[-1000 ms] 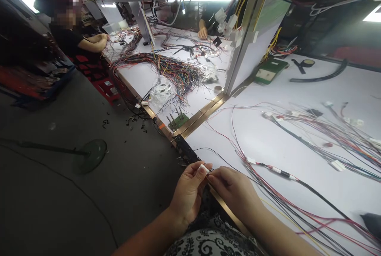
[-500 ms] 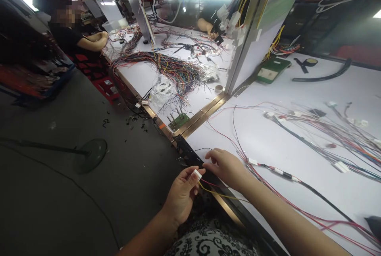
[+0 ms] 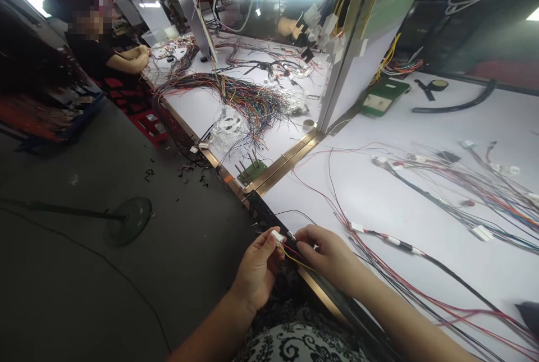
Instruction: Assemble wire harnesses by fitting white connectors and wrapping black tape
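My left hand [image 3: 256, 266] is closed around a small white connector housing [image 3: 277, 236], pinched between thumb and fingers at the table's front edge. A red wire and a yellow wire [image 3: 297, 262] run out of the connector toward the right. Just beside it, my right hand [image 3: 322, 250] pinches a thin wire whose small, shiny tip [image 3: 291, 236] points at the connector, with a short gap between. A dark wire [image 3: 295, 212] loops on the table behind my right hand. Most of the pinched wire is hidden by my fingers.
A wire harness [image 3: 404, 247] with red and black wires lies right of my hands. Beyond are loose cables with white connectors [image 3: 482, 233], a green block [image 3: 385, 98] and black tape [image 3: 440, 86]. A pegged green board [image 3: 252, 171] and wire bundle [image 3: 252, 101] lie left. A person [image 3: 96, 42] sits far left.
My right hand has shifted slightly right and down, and a shiny wire tip now shows at its fingertips. The connector in my left hand has turned and risen a little.
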Action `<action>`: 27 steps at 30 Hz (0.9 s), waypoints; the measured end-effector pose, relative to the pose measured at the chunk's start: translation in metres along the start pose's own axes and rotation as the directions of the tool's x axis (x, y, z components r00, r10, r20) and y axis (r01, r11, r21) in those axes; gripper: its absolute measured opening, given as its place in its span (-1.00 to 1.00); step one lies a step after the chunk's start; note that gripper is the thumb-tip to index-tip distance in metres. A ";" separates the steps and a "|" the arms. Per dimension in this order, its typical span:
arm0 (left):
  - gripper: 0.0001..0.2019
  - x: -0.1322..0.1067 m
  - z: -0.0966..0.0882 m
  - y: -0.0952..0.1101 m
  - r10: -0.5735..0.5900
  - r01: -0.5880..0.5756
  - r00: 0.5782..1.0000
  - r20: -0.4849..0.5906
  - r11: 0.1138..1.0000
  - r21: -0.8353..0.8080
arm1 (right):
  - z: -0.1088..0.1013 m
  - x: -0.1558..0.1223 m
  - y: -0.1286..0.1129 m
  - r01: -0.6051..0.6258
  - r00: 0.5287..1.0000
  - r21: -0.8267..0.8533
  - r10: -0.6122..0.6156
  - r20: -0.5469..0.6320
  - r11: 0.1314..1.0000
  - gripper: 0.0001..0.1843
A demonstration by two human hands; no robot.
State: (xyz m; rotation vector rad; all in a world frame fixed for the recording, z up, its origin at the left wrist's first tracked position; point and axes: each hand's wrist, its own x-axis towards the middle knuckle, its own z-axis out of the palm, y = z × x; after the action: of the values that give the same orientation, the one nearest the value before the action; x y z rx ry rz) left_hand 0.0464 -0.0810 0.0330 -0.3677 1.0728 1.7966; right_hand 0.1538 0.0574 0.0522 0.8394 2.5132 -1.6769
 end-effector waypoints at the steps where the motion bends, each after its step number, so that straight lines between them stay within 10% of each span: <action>1: -0.74 0.000 0.002 0.000 -0.015 0.015 1.000 -0.005 1.000 -0.017 | 0.001 -0.004 -0.001 -0.011 1.000 0.025 0.011 -0.002 1.000 -0.84; 15: -0.77 -0.008 0.013 -0.008 -0.206 0.204 0.979 -0.007 0.972 -0.115 | -0.003 -0.018 -0.006 0.102 0.994 -0.101 -0.106 -0.036 0.990 -0.85; 21: -0.78 -0.014 0.016 -0.021 0.037 -0.040 0.995 0.093 0.998 0.038 | 0.004 -0.021 -0.007 0.092 0.987 -0.213 -0.118 -0.111 0.973 -0.85; 27: -0.82 -0.015 0.025 -0.023 0.135 -0.144 0.980 0.148 0.988 0.051 | -0.001 -0.021 -0.005 0.006 0.994 0.051 0.000 -0.109 0.999 -0.82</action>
State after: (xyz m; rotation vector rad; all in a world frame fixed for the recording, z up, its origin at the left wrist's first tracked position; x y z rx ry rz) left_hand 0.0786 -0.0665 0.0457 -0.1254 1.0709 1.8779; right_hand 0.1697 0.0479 0.0626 0.9574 2.5510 -1.7498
